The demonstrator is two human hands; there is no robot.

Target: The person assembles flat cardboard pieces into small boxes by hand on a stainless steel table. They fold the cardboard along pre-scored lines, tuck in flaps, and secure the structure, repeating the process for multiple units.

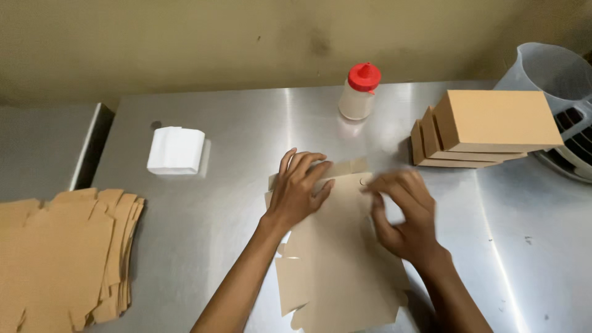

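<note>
Matt brown cardboard blank (336, 259) on a smooth, shiny steel table (246, 123).

Shiny steel table (234, 123) against a stained olive wall (185, 43)

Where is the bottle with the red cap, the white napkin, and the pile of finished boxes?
Bottle (357, 98), head view, on its clear body below the red cap.
Napkin (176, 150), head view, middle of its top.
Boxes (496, 117), head view, lid of the top box.

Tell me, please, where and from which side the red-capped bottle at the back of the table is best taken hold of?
Probably around the pale body of the bottle, below the red cap, coming from the front. It stands upright with free space around it; the cap narrows to a nozzle, which offers a poorer grip.
</note>
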